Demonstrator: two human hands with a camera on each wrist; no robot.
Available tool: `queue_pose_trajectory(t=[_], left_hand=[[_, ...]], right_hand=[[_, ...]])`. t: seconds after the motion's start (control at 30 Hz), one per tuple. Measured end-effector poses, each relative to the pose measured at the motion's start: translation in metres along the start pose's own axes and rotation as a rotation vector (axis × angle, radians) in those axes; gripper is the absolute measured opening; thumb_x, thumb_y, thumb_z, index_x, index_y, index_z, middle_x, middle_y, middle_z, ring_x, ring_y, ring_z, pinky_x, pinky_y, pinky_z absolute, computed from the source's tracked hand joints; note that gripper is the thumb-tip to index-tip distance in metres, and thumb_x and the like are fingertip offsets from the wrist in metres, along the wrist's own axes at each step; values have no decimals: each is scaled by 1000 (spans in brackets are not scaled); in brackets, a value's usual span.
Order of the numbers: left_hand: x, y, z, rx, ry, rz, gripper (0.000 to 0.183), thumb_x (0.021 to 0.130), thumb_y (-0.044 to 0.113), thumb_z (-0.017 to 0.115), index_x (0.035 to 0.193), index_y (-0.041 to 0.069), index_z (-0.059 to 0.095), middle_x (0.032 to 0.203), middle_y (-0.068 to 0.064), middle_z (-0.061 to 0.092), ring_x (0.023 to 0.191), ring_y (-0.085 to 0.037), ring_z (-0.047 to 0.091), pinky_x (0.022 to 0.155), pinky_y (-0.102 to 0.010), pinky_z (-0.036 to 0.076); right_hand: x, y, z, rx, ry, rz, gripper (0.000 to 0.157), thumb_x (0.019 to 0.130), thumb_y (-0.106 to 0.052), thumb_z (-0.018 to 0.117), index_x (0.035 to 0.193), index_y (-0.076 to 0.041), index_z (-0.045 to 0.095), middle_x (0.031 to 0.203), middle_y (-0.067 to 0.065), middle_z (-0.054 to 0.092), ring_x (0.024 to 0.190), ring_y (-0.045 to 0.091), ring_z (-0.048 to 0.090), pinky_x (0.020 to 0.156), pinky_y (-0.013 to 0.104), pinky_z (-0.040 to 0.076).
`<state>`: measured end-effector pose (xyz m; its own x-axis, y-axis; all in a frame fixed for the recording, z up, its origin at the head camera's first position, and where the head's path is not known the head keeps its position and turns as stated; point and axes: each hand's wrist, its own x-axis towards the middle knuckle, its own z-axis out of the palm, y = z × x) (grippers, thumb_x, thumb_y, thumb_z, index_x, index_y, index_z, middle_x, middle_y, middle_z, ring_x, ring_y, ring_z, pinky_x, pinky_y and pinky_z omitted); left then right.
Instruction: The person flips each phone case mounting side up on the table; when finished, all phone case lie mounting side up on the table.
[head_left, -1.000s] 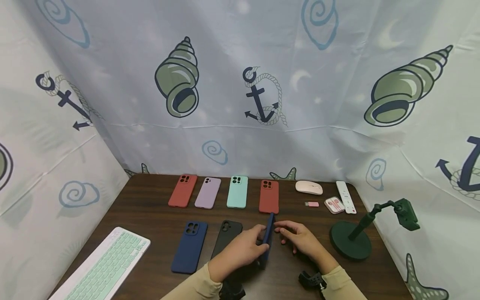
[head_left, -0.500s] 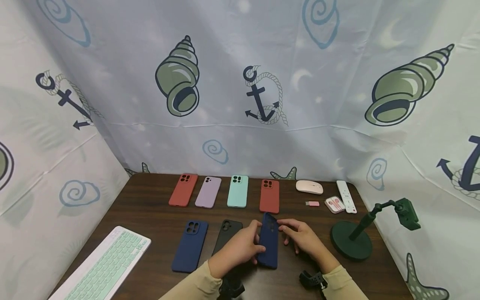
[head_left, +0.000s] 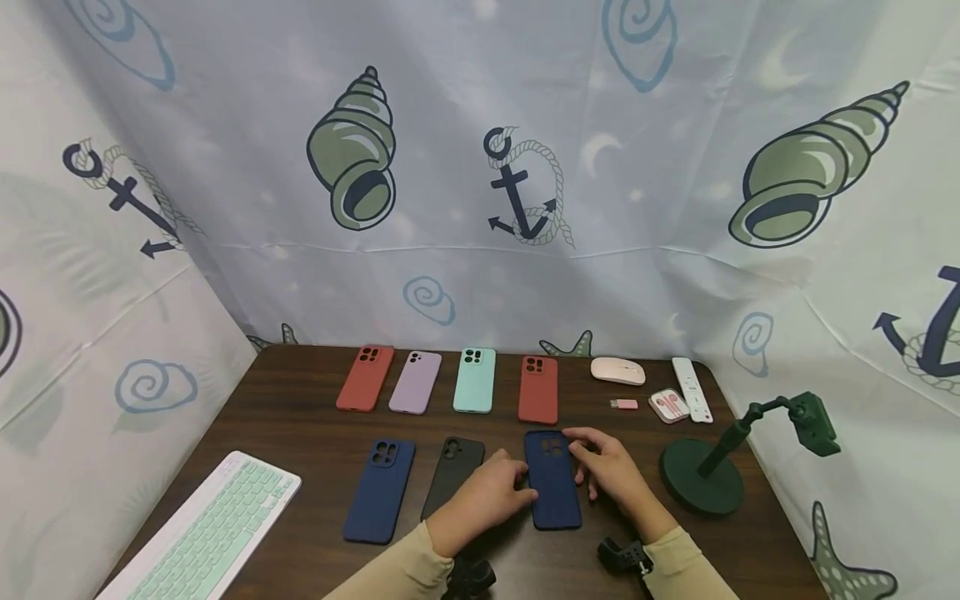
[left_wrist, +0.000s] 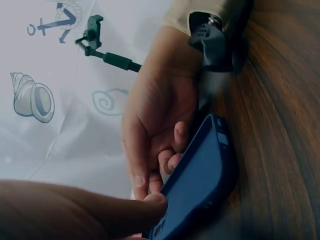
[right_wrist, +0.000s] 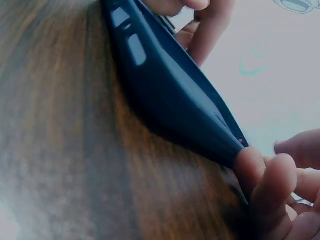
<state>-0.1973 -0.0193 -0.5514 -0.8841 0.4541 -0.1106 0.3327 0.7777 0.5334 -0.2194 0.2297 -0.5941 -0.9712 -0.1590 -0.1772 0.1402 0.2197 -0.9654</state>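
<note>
A dark blue phone case point(head_left: 553, 492) lies tilted close over the table, its hollow inside facing up and its camera cutouts at the far end. My left hand point(head_left: 487, 493) pinches its left edge, the thumb over the rim. At the far right corner, the relaxed, bent fingers of my right hand point(head_left: 609, 468) touch the case; in the right wrist view, fingertips point(right_wrist: 248, 164) meet that corner. Left of it lie a black phone case point(head_left: 454, 467), partly behind my left hand, and another blue phone case point(head_left: 380, 492), back up.
A back row holds two red cases point(head_left: 365, 379) point(head_left: 538, 392), a lilac case point(head_left: 416, 383) and a mint case point(head_left: 474, 382). Further right are a mouse point(head_left: 617, 371), pink USB stick point(head_left: 624, 404), earphone box point(head_left: 669, 406), remote point(head_left: 692, 390) and green stand point(head_left: 701, 479). A keyboard point(head_left: 213, 533) lies left.
The blue case has turned from standing on edge to lying nearly flat, inside up, tipping over to the right. My left hand followed slightly; my right hand shifted a little to the right.
</note>
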Motion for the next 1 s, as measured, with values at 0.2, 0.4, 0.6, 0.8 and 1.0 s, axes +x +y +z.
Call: queue_pose_trajectory(t=[0.2, 0.4, 0.6, 0.8, 1.0], left_hand=[[1, 3, 0, 53, -24, 10, 53, 92, 42, 73, 127, 4, 70, 107, -9, 61, 88, -11, 57, 79, -32, 53], [-2, 1, -2, -7, -56, 7, 59, 92, 45, 72, 134, 5, 65, 109, -6, 59, 90, -10, 57, 82, -32, 52], [-7, -5, -27, -145, -55, 33, 47, 95, 44, 69, 129, 12, 66, 109, -4, 62, 94, -14, 63, 79, -33, 52], [-11, -19, -63, -225, 1, 86, 37, 97, 46, 65, 122, 20, 68, 116, -4, 64, 106, -20, 66, 86, -37, 54], [-9, -50, -93, -227, 53, 55, 34, 99, 42, 64, 123, 17, 67, 119, -7, 67, 108, -22, 67, 88, -43, 55]], right_hand=[[1, 0, 1, 3, 5, -20, 38, 100, -24, 65, 138, -16, 60, 116, 21, 58, 67, 23, 63, 44, 39, 52], [-2, -1, 0, -2, 14, -26, 37, 101, -20, 64, 137, -14, 61, 112, 22, 59, 64, 21, 61, 45, 40, 53], [-4, -18, 5, -1, 114, -47, 27, 102, -24, 61, 127, -13, 67, 104, 21, 62, 61, 20, 58, 42, 34, 48], [-10, -49, 25, 11, 57, -74, 30, 104, -25, 58, 127, -7, 63, 100, 22, 61, 63, 20, 59, 43, 32, 48], [-5, -67, 54, -14, -87, -86, 31, 104, -25, 57, 130, -8, 60, 102, 25, 63, 65, 21, 63, 46, 34, 52]])
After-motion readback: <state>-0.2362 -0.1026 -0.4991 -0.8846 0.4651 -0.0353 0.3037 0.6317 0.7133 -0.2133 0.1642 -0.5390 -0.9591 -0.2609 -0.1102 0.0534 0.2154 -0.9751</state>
